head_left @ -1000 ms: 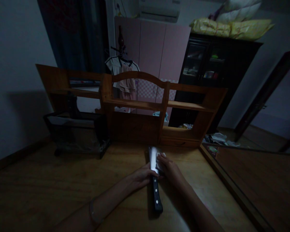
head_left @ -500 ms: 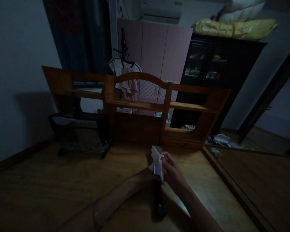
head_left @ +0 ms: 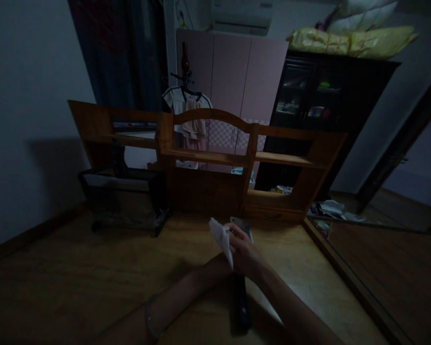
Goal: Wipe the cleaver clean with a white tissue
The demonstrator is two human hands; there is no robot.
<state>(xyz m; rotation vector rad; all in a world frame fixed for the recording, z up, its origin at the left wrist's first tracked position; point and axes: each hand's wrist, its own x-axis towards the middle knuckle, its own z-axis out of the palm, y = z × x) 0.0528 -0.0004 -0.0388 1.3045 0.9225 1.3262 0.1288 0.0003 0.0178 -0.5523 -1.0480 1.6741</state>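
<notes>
A kitchen cleaver points away from me, its black handle towards me and part of its metal blade showing beyond my hands. My left hand is closed about the cleaver near where the handle meets the blade; its fingers are mostly hidden behind my right hand and a white tissue. My right hand lies across the blade, fingers bent, with the white tissue pinched in them. The tissue hangs out to the left, over my left wrist. A thin bracelet circles my left forearm.
Below is a wooden surface with a raised right edge. A wooden shelf unit stands across its back. A dark framed, glass-like box stands at the left. Beyond are a pink wardrobe and a black cabinet. The light is dim.
My right hand and the tissue have moved from the blade's right side across to its left. More of the blade's far end now shows. The view has shifted slightly.
</notes>
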